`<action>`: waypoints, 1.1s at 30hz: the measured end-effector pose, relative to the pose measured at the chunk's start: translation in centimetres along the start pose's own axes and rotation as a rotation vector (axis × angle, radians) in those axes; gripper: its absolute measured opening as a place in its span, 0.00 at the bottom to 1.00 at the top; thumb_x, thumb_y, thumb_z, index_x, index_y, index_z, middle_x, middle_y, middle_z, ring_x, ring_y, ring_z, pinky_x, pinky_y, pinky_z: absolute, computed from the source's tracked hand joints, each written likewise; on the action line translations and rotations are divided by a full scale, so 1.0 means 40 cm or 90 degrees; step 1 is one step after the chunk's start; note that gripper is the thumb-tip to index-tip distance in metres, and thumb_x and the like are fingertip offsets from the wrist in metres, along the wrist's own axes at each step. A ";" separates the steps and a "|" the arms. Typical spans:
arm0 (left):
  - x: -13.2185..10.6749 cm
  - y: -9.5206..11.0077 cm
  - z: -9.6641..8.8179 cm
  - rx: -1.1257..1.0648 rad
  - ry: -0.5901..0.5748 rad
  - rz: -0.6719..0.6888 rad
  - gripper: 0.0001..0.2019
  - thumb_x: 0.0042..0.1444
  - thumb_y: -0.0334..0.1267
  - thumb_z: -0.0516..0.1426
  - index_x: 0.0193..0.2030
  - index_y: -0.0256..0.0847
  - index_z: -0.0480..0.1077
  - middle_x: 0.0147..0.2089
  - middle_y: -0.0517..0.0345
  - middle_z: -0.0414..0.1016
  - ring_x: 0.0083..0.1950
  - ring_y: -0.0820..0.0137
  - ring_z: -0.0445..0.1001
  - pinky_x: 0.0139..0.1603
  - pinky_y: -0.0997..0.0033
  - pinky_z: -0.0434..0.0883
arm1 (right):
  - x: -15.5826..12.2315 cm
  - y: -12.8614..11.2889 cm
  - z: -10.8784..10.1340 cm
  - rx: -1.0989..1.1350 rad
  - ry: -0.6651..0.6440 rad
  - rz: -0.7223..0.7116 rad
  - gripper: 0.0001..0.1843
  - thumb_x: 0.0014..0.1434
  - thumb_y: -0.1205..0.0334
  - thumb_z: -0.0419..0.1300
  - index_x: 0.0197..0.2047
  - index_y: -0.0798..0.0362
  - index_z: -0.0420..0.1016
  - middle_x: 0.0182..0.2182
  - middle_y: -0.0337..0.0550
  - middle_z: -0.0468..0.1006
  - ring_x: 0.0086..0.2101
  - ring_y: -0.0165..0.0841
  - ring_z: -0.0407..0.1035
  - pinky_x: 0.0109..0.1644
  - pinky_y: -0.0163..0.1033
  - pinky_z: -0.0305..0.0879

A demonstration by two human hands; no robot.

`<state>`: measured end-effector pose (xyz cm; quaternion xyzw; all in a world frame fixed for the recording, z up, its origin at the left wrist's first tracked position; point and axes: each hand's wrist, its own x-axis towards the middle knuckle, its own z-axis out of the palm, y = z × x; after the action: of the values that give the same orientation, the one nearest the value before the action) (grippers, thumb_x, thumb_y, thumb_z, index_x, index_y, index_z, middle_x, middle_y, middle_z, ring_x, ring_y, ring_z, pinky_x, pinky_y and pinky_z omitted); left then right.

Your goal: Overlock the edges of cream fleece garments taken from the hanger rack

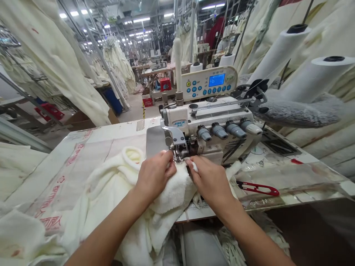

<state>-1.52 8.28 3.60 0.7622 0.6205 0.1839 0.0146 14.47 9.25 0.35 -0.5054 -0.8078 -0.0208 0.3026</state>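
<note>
Head view, hands at frame centre.

Left hand (pixel 155 175): grip closed, fingers curled down onto a bunched fold of the cream fleece (pixel 130 195), knuckles up, fingertips just at the presser foot (pixel 177 149).

Right hand (pixel 209 181): grip pinched together on the fleece edge, thumb and forefinger clamped on a small white tuft at about 11 o'clock of the palm, just beside the foot.

The two hands lie near each other, and the fleece bridges the gap between them.

Fleece location: heaped on the bench (pixel 91 147) at the needle area of the overlock machine (pixel 216 127). The bulk trails off toward 7 o'clock and hangs over the bench's near edge (a rolled cuff or collar shows at 10 o'clock of the left hand).

Machine sits at 12 o'clock of the hands, with four grey tension knobs on its front. Its control panel (pixel 209 83), blue display lit, stands above it.

Red thread snips (pixel 257 188) lie flat on the bench at 3 o'clock of the right hand, well apart from it.

White rolls (pixel 313 79) lean at 2 o'clock.
</note>
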 end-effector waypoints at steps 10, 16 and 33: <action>-0.002 0.004 -0.002 0.070 0.076 0.023 0.07 0.58 0.33 0.47 0.34 0.39 0.65 0.34 0.56 0.69 0.36 0.68 0.67 0.35 0.69 0.63 | -0.086 0.013 -0.032 0.120 0.199 -0.028 0.26 0.58 0.62 0.58 0.57 0.58 0.56 0.47 0.53 0.68 0.46 0.43 0.64 0.47 0.45 0.62; -0.189 0.051 0.079 -0.074 0.322 0.127 0.18 0.55 0.28 0.53 0.52 0.39 0.59 0.50 0.48 0.66 0.54 0.64 0.62 0.53 0.60 0.64 | -0.150 0.012 -0.028 0.345 0.089 0.017 0.14 0.60 0.65 0.53 0.50 0.49 0.64 0.45 0.46 0.71 0.45 0.39 0.66 0.45 0.43 0.66; -0.269 0.079 0.079 -0.181 0.320 0.159 0.14 0.54 0.27 0.54 0.47 0.40 0.69 0.29 0.57 0.64 0.32 0.72 0.64 0.30 0.72 0.65 | -0.219 -0.113 -0.042 0.746 -0.216 0.280 0.12 0.57 0.55 0.53 0.33 0.55 0.71 0.23 0.37 0.64 0.31 0.35 0.63 0.36 0.36 0.61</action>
<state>0.64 -2.02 -1.36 0.7537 0.4740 0.4518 -0.0555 14.17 -0.58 -1.53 -0.4065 -0.5991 0.5662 0.3940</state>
